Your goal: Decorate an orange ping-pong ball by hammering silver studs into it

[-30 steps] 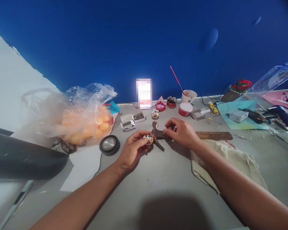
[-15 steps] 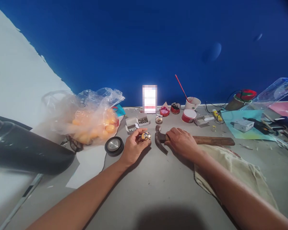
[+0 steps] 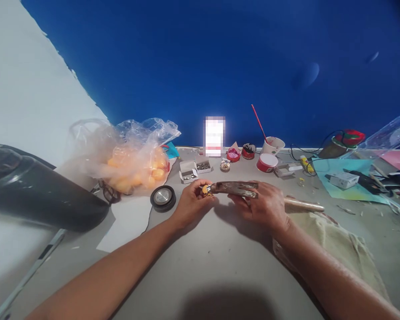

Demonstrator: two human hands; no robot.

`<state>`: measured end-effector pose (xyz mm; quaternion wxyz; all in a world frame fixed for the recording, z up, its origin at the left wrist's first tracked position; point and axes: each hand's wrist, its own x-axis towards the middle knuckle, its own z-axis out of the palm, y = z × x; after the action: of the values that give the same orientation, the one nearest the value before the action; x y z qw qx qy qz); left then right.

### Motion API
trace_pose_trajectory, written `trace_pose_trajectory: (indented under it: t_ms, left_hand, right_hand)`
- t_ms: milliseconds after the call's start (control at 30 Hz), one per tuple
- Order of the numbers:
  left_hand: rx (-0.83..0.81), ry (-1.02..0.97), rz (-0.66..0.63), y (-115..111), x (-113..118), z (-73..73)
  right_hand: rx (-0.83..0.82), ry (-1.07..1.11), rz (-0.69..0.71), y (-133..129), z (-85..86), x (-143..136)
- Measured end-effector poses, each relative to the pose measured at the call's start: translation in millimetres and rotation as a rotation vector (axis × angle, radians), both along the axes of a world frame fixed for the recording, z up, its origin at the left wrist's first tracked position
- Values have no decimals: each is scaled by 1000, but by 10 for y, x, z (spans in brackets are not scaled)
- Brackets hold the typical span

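Note:
My left hand (image 3: 192, 201) is closed around a small orange ball (image 3: 207, 190) studded with silver, shiny tacks. Wrapped round the claw hammer (image 3: 235, 188) near its head is my right hand (image 3: 265, 205). The hammer's striking face is at the ball's right side, seemingly touching it, and its claw points right over my fingers. Beyond my hands, a small white box (image 3: 188, 173) holds a few shiny pieces. Next to it another box (image 3: 204, 167) is filled with small metal tacks. A similar silver-studded ball (image 3: 225, 165) rests on the table.
A clear bag of orange balls (image 3: 153, 171) lies left, behind a round black-and-silver object (image 3: 163, 198). A red-and-white tub (image 3: 267, 163) and a paper cup (image 3: 274, 146) with a red stick stand at the back. Beige cloth (image 3: 336, 244) lies under my right forearm.
My right hand has lifted and turned the hammer, bringing its head left against the studded ball. The ball has turned slightly in my left hand. The camera view has shifted a little.

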<state>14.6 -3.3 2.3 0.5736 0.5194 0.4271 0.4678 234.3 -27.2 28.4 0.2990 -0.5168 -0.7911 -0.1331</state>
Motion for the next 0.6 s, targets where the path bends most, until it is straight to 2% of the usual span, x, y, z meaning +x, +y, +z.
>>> trace_pose_trajectory:
  t_ms: [67,233,333,500,600]
  left_hand:
    - [-40,-21,-27,-11,2,39]
    - [-6,70,-3,-11,-10,101]
    - [-5,57,-24,-9,-10,92]
    - [27,163,-15,-3,-15,47]
    - [27,119,-36,4,-17,23]
  right_hand:
    - [-9,-2,4,-24,8,-18]
    - [89,5,-16,-46,66,-17]
    - [112,-43,57,-51,91,-31]
    - [285,34,92,-57,113,-44]
    - [230,-23,89,-58,119,-48]
